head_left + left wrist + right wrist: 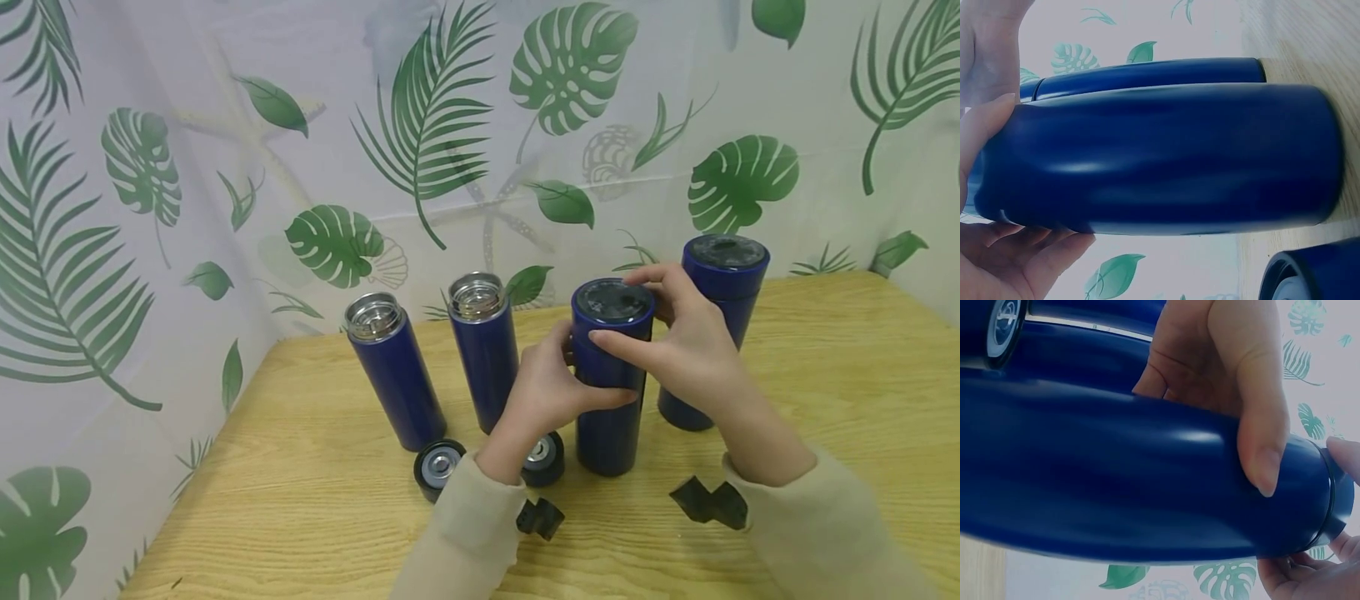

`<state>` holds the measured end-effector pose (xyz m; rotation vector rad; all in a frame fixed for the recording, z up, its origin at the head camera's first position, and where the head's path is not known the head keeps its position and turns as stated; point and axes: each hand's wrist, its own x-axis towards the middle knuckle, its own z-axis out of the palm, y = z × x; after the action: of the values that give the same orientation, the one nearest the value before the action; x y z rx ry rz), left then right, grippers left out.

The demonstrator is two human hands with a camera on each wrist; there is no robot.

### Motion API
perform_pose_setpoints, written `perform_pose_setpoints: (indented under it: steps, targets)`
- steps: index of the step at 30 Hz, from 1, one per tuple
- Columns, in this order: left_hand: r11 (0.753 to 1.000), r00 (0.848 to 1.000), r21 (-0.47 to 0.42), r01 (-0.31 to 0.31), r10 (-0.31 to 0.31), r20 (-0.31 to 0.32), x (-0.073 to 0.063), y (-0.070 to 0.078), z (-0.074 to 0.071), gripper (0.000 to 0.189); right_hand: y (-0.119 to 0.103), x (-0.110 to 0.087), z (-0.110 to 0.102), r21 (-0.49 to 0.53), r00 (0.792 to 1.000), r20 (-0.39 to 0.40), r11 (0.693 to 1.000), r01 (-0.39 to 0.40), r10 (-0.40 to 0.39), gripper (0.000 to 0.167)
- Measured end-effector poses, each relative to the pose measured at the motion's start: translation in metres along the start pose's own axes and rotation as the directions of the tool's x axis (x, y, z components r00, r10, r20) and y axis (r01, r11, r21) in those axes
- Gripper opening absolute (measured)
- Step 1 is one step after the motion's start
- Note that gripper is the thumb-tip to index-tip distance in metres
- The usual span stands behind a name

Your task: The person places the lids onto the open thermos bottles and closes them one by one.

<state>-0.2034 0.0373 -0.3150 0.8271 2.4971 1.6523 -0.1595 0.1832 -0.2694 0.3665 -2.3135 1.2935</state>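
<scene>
Counter (262, 517): bears your bottle (606, 437) upright, well in from its left edge.
Bottle: likely stiff, slick, moderately heavy; grasp round its middle.
Left hand (546, 379): you curl it round the bottle.
Right hand (693, 342): you pinch the lid (611, 302).
Lid: probably hard; take its sides.

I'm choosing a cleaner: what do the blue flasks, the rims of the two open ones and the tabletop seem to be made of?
Blue flasks: probably coated metal, satin, judging by soft highlights on smooth walls.
Open rims: bare polished metal, likely steel, from the silvery shine.
Tabletop: yellowish wood grain, possibly a printed laminate.
</scene>
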Motion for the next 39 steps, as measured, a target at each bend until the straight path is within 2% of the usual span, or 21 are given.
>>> perform_pose_setpoints:
  steps: [5,9,13,17,21,24,28,34,39]
  targets:
    - [1.0,1.0,0.014,-0.003,0.004,-0.008,-0.001,0.0,0.001,0.069,-0.001,0.0,0.0,-0.007,1.0,-0.001,1.0,-0.007,0.007,0.054]
    - [0.999,1.0,0.029,-0.014,0.013,0.016,0.0,0.0,-0.001,0.071,-0.002,0.0,0.0,-0.017,1.0,0.02,1.0,0.001,-0.001,0.056]
    - [0.999,0.998,0.038,-0.025,0.023,0.052,0.002,-0.001,-0.003,0.073,0.0,0.001,-0.001,-0.029,0.999,0.044,0.999,0.029,-0.028,0.061]
    - [1.0,0.994,-0.012,-0.02,0.021,0.109,0.004,-0.004,-0.007,0.075,0.004,0.003,-0.004,0.011,0.995,0.084,0.999,0.049,-0.05,0.067]
    - [0.993,0.979,-0.116,-0.026,0.049,0.197,0.006,-0.008,-0.012,0.074,0.011,0.006,-0.008,0.154,0.981,0.154,0.984,0.091,-0.114,0.069]
    - [0.979,0.959,-0.203,-0.034,0.09,0.27,0.007,-0.008,-0.015,0.073,0.015,0.007,-0.011,0.258,0.965,0.197,0.959,0.118,-0.172,0.071]
    - [0.968,0.939,-0.248,-0.037,0.119,0.322,0.006,-0.008,-0.018,0.073,0.018,0.008,-0.012,0.322,0.949,0.23,0.937,0.136,-0.217,0.073]
    - [0.97,0.939,-0.241,-0.039,0.118,0.323,0.006,-0.008,-0.018,0.072,0.019,0.009,-0.011,0.331,0.944,0.227,0.931,0.156,-0.239,0.074]
    - [0.967,0.954,-0.252,-0.042,0.113,0.278,0.006,-0.008,-0.013,0.072,0.018,0.009,-0.011,0.302,0.952,0.203,0.939,0.163,-0.23,0.076]
